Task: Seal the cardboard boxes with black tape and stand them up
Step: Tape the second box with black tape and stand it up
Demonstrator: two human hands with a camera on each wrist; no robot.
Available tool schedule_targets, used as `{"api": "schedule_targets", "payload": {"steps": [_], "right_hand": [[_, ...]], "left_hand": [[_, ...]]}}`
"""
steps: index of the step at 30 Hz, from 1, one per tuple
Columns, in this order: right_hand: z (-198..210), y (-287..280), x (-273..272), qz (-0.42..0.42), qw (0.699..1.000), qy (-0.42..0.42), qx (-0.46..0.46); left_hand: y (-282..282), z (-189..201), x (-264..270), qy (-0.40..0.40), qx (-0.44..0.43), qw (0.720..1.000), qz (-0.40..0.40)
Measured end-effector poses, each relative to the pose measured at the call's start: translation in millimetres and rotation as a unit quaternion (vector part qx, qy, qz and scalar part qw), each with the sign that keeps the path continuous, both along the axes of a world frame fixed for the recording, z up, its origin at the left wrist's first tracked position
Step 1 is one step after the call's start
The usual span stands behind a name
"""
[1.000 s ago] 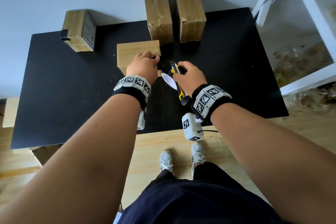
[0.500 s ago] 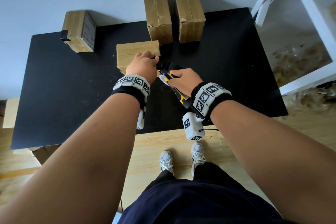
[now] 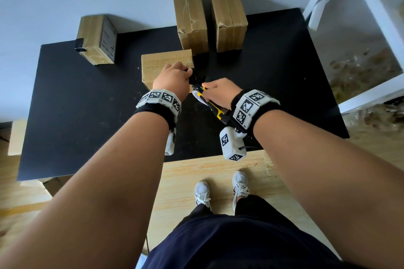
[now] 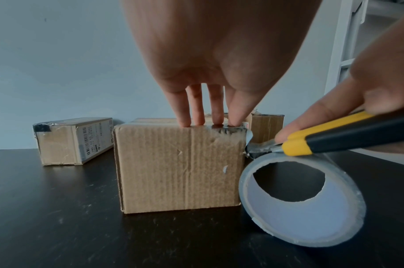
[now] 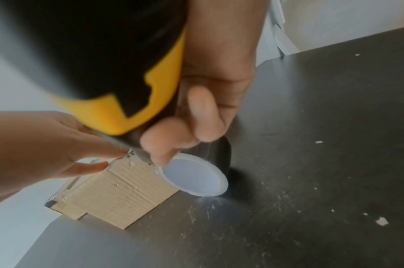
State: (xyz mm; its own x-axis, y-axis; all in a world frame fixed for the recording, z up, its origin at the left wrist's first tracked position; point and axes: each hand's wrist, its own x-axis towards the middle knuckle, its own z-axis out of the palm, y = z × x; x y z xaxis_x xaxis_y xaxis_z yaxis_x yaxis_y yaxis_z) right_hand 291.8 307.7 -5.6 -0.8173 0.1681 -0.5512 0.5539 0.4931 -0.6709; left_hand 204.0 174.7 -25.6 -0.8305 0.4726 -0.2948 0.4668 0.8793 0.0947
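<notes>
A cardboard box [image 3: 162,63] lies on the black table [image 3: 87,116]. My left hand [image 3: 175,77] presses straight fingertips [image 4: 197,116] onto a strip of black tape on the box's top right edge. The black tape roll [image 4: 304,203] stands on the table against the box's right side, and a short strip runs from it to the box corner. My right hand [image 3: 218,94] grips a yellow and black utility knife [image 4: 329,139], whose blade tip is at that strip, just above the roll [image 5: 196,179].
Two taped boxes [image 3: 192,26] [image 3: 229,22] stand upright at the table's back edge. Another box [image 3: 97,39] with black tape on its end lies at the back left. A white frame [image 3: 371,6] stands to the right of the table.
My right hand has swung the knife left and down, from beside the roll to the tape strip at the box corner. The left hand stays on the box.
</notes>
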Motion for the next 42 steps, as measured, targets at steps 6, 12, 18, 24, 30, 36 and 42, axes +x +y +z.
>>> {"api": "schedule_targets", "payload": {"steps": [6, 12, 18, 24, 30, 36, 42], "right_hand": [[-11, -40, 5, 0.179, 0.98, -0.033, 0.08], [-30, -31, 22, 0.186, 0.976, -0.069, 0.092], [-18, -13, 11, 0.173, 0.974, -0.035, 0.138], [-13, -4, 12, 0.157, 0.979, -0.018, 0.128], [-3, 13, 12, 0.063, 0.991, 0.032, 0.11], [-18, 35, 7, -0.035, 0.981, 0.001, 0.188], [-43, 49, 10, -0.039, 0.962, -0.051, 0.265]], "left_hand": [[-1, 4, -6, -0.011, 0.009, 1.0, -0.024], [-1, 6, -9, -0.035, 0.002, 0.999, -0.013], [0, 7, -6, -0.028, -0.004, 0.999, -0.014], [-1, 4, -5, -0.031, 0.002, 0.999, -0.006], [-1, 5, -4, -0.036, 0.028, 0.999, 0.008], [-1, 2, 0, -0.03, 0.031, 0.999, 0.017], [0, -2, 0, -0.008, 0.033, 0.999, 0.019]]}}
